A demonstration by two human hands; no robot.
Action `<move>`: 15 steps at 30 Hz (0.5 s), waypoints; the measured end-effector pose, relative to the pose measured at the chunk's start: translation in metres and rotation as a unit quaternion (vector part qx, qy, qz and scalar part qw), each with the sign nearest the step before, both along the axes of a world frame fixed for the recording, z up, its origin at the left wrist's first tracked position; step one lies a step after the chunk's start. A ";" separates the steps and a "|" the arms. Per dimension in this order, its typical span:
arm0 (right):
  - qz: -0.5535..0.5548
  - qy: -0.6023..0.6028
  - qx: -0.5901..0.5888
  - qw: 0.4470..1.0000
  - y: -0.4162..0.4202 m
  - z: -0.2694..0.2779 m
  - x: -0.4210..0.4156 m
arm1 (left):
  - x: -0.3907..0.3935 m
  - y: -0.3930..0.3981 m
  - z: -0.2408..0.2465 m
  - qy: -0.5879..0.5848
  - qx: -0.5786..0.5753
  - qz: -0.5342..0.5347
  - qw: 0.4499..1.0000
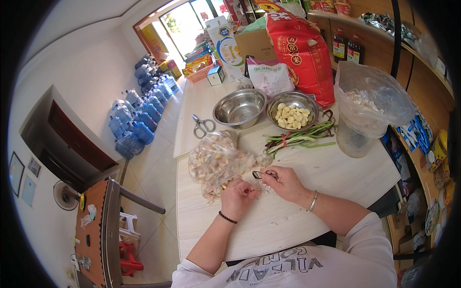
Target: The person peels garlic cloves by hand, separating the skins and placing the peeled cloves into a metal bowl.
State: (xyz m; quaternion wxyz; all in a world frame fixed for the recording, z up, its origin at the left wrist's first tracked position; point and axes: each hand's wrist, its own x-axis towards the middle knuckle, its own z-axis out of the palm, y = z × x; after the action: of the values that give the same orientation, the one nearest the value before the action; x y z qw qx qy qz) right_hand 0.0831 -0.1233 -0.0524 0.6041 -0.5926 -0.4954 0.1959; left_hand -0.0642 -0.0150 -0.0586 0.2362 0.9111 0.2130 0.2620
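My right hand [286, 184] grips a small metal hand tool [257, 175] with a dark looped end; its exact kind is unclear. Close by on the left, my left hand [236, 198] has its fingers pinched together, and a pale sliver shows at their tips. Whether a garlic clove is inside them is hidden. Just beyond my left hand lies a clear plastic bag [212, 154] full of unpeeled garlic cloves. Bits of garlic skin [265, 189] litter the tabletop between the hands. Farther back, a steel bowl [312, 121] holds peeled garlic cloves [292, 116].
An empty steel basin [230, 121] and grey-handled scissors [204, 127] lie behind the bag. Tied long beans [299, 138] rest right of centre. A plastic-lined bin [354, 138] stands at the right, near a red rice sack [300, 54]. Blue water jugs [143, 132] cover floor at left.
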 end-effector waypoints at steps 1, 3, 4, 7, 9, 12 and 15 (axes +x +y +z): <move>0.006 0.016 -0.002 1.000 0.001 -0.004 0.001 | 0.000 -0.001 0.000 -0.003 0.014 -0.004 1.000; 0.018 0.049 -0.006 0.999 0.004 -0.010 0.004 | 0.001 0.001 -0.004 -0.022 0.003 -0.027 0.999; 0.038 0.093 -0.001 0.995 0.005 -0.010 0.004 | 0.001 0.002 -0.004 -0.032 -0.002 -0.038 0.999; 0.099 0.202 0.007 0.974 0.006 -0.007 0.003 | 0.002 -0.003 0.002 -0.013 -0.040 -0.037 0.998; 0.139 0.245 0.003 0.960 0.006 -0.006 0.002 | 0.003 -0.002 -0.001 -0.010 -0.079 -0.059 0.995; 0.112 0.279 -0.069 0.951 0.011 -0.015 0.007 | 0.003 -0.001 -0.013 -0.051 -0.175 -0.068 0.981; 0.005 0.215 -0.162 0.963 0.009 -0.010 0.020 | 0.001 -0.002 -0.013 -0.089 -0.260 -0.073 0.959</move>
State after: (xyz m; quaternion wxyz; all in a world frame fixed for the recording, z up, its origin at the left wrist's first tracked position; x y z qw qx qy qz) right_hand 0.1036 -0.1140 -0.0629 0.5916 -0.6235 -0.3185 0.3998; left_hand -0.0628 -0.0171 -0.0713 0.5017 0.8044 0.1848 0.2591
